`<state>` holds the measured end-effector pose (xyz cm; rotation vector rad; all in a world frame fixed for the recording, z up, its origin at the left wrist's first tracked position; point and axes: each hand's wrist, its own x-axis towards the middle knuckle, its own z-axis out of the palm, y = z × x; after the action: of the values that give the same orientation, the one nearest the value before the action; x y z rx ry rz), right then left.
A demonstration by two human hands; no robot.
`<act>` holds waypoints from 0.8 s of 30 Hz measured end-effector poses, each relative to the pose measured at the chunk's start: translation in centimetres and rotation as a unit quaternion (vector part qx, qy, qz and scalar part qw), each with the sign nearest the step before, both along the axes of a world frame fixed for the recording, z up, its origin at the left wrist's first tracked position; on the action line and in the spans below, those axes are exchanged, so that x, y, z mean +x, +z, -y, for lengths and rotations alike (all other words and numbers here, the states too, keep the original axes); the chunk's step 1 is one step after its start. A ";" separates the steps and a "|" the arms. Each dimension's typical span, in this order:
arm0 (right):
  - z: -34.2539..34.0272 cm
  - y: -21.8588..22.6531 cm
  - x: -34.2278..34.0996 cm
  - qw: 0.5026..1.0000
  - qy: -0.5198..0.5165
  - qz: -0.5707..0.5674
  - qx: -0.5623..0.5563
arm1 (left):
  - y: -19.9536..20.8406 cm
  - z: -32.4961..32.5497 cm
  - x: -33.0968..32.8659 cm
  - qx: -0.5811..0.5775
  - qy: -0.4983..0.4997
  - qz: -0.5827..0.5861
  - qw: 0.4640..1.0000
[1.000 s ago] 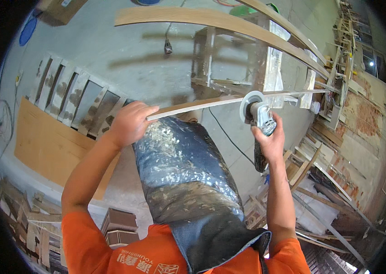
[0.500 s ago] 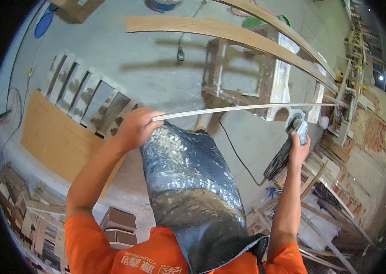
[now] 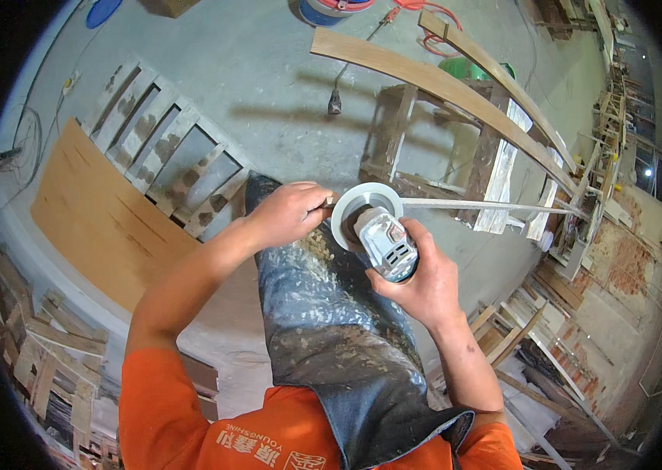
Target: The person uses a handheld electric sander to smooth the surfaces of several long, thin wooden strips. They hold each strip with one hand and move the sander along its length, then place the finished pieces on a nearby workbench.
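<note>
My left hand (image 3: 292,213) pinches the near end of a long thin wooden strip (image 3: 495,205), which runs off to the right toward the wooden stands. In my right hand (image 3: 431,288) is an angle grinder (image 3: 388,244), gripped around its grey body. Its round pale disc (image 3: 342,222) covers part of the strip right beside my left fingers. Whether the disc touches the wood, I cannot tell. A dark, paint-stained apron (image 3: 323,290) hangs below both hands.
Two long curved boards (image 3: 425,78) rest across a wooden stand (image 3: 401,133) ahead. A slatted pallet (image 3: 166,149) and a tan sheet (image 3: 104,219) lie on the left. Scrap wood (image 3: 519,337) is piled at the right. A black plug (image 3: 335,102) hangs on a cable beyond my hands.
The grinder has come left along the strip, from its right part to beside my left hand. My left hand still holds the strip's end. The whole view has shifted slightly.
</note>
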<state>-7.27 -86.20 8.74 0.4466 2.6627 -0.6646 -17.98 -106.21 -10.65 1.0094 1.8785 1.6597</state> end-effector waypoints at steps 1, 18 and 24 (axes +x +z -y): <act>0.2 0.0 -0.2 1.000 0.003 0.008 0.000 | -0.3 0.0 0.1 0.002 -0.002 0.001 1.000; -10.6 -0.5 5.1 0.974 -0.211 0.019 0.078 | 1.7 0.9 -1.6 -0.151 -0.051 0.046 0.986; -19.8 -1.6 7.6 0.949 -0.290 -0.029 0.116 | 3.6 1.6 -2.0 -0.265 -0.032 0.037 0.963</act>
<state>0.33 -66.37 7.18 1.3274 2.6728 -0.5163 -20.02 -107.84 -7.08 0.7584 2.0525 1.0450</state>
